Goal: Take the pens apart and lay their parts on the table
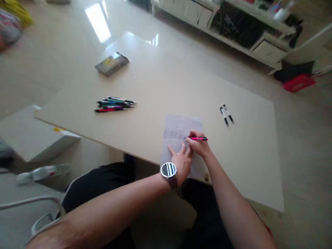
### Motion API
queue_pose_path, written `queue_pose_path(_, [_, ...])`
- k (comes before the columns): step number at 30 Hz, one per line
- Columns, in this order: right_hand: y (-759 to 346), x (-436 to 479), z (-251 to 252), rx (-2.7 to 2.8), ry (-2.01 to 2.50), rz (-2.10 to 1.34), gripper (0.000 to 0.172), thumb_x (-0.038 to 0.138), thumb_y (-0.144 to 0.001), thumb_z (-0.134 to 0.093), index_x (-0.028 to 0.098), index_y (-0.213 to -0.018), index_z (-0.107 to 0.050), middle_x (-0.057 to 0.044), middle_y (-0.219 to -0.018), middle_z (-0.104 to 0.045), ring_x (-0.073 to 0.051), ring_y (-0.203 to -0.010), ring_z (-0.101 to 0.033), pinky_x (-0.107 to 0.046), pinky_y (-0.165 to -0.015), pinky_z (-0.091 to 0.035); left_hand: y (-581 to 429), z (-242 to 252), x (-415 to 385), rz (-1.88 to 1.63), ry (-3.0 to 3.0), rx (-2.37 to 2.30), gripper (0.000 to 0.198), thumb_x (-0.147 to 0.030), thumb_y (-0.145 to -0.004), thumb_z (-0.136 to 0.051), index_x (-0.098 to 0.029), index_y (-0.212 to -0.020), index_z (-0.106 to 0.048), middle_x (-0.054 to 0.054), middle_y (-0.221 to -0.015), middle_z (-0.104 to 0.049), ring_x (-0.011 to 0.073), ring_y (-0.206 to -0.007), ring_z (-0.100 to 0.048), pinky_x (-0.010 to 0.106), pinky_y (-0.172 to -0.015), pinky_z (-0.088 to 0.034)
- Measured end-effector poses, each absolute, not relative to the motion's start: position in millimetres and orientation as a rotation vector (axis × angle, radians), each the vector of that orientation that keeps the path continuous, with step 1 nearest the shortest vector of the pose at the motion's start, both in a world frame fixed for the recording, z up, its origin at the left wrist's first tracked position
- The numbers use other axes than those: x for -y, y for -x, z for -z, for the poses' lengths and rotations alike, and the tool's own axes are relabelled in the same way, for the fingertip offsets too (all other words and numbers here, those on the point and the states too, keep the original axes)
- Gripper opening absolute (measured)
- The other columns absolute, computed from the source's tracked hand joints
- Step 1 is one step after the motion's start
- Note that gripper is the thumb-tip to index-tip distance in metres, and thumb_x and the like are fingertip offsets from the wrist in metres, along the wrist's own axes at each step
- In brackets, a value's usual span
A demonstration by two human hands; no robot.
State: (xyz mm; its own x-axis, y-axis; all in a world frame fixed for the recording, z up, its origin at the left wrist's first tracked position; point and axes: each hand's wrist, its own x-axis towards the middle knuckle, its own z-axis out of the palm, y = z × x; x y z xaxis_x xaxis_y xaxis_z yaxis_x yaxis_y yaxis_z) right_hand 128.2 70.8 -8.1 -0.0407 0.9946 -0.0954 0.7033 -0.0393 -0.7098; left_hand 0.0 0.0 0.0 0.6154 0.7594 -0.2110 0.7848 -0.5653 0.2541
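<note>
Left hand (181, 160), watch on its wrist, is lying flat with fingers spread, pressing down the sheet of paper (178, 133) at the near edge of the surface (254, 166). Right hand (198, 145) is pinching a pink pen (199, 138), grip closed, tip touching the paper. Two black-and-white pens (226, 114) are lying farther right. Coloured pens (114, 104) are sitting bunched at left; a book (111, 64) is lying beyond them.

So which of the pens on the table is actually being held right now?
The pink pen in the right hand, its tip on the sheet of paper. The bunch of pens at left and the two pens at right lie untouched.
</note>
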Motion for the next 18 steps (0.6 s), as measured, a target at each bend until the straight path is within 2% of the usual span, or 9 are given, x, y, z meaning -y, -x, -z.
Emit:
queue_pose_path(5, [-130.5, -74.5, 10.5, 1.484, 1.607, -0.889, 0.019, 0.032, -0.083, -0.055, 0.020, -0.069, -0.055, -0.001, -0.076, -0.060, -0.017, -0.077, -0.057, -0.029, -0.071, -0.044, 3.0, -2.4, 0.4, 0.120, -2.484, -1.257, 0.053, -0.018, -0.095, -0.031, -0.021, -0.146, -0.044, 0.011, -0.155, -0.034, 0.0368, -0.142, -0.022, 0.085, -0.099, -0.032])
queue_pose_path(7, [-130.7, -76.7, 9.8, 1.353, 1.535, -0.903, 0.021, 0.037, -0.086, -0.054, 0.020, -0.075, -0.058, -0.003, -0.086, -0.062, -0.017, -0.082, -0.059, -0.029, -0.071, -0.047, 3.2, -5.0, -0.4, 0.144, -2.463, -1.244, 0.054, -0.018, -0.096, -0.029, -0.020, -0.148, -0.041, 0.011, -0.155, -0.035, 0.0365, -0.143, -0.022, 0.085, -0.098, -0.032])
queue_pose_path(9, [-130.8, -78.3, 7.3, 1.207, 1.526, -0.965, 0.024, 0.044, -0.085, -0.060, 0.020, -0.083, -0.059, -0.002, -0.079, -0.061, -0.014, -0.068, -0.057, -0.026, -0.060, -0.045, 3.1, -7.4, -1.4, 0.173, -2.453, -1.229, 0.055, -0.018, -0.096, -0.027, -0.019, -0.150, -0.038, 0.012, -0.157, -0.033, 0.0370, -0.143, -0.021, 0.086, -0.097, -0.031])
queue_pose_path(11, [-131.3, -78.6, 3.1, 1.101, 1.509, -1.053, 0.034, 0.053, -0.083, -0.064, 0.020, -0.089, -0.060, 0.003, -0.066, -0.055, -0.011, -0.052, -0.046, -0.023, -0.049, -0.036, 3.1, -8.7, -2.1, 0.197, -2.452, -1.216, 0.056, -0.019, -0.097, -0.027, -0.018, -0.152, -0.034, 0.012, -0.158, -0.031, 0.0376, -0.144, -0.019, 0.087, -0.096, -0.029])
queue_pose_path(13, [-132.0, -77.6, -2.3, 1.062, 1.446, -1.130, 0.044, 0.062, -0.086, -0.056, 0.019, -0.084, -0.063, 0.004, -0.057, -0.047, -0.009, -0.047, -0.038, -0.023, -0.046, -0.028, 3.6, -8.7, -2.1, 0.215, -2.450, -1.209, 0.057, -0.021, -0.097, -0.030, -0.018, -0.153, -0.031, 0.013, -0.159, -0.029, 0.0383, -0.145, -0.018, 0.088, -0.097, -0.028])
queue_pose_path(15, [-132.4, -75.5, -7.8, 1.063, 1.404, -1.169, 0.053, 0.064, -0.089, -0.049, 0.017, -0.070, -0.064, 0.003, -0.052, -0.042, -0.009, -0.046, -0.034, -0.024, -0.045, -0.026, 4.9, -7.7, -1.8, 0.210, -2.452, -1.196, 0.059, -0.023, -0.096, -0.036, -0.019, -0.154, -0.029, 0.013, -0.161, -0.026, 0.0389, -0.147, -0.016, 0.087, -0.098, -0.027])
queue_pose_path(18, [-132.5, -71.1, -15.3, 1.092, 1.427, -1.135, 0.052, 0.059, -0.085, -0.058, 0.017, -0.054, -0.058, 0.003, -0.048, -0.040, -0.008, -0.047, -0.033, -0.024, -0.047, -0.027, 8.1, -5.0, -1.7, 0.141, -2.489, -1.088, 0.069, -0.031, -0.092, -0.050, -0.020, -0.155, -0.025, 0.015, -0.164, -0.017, 0.0379, -0.150, -0.013, 0.083, -0.106, -0.022])
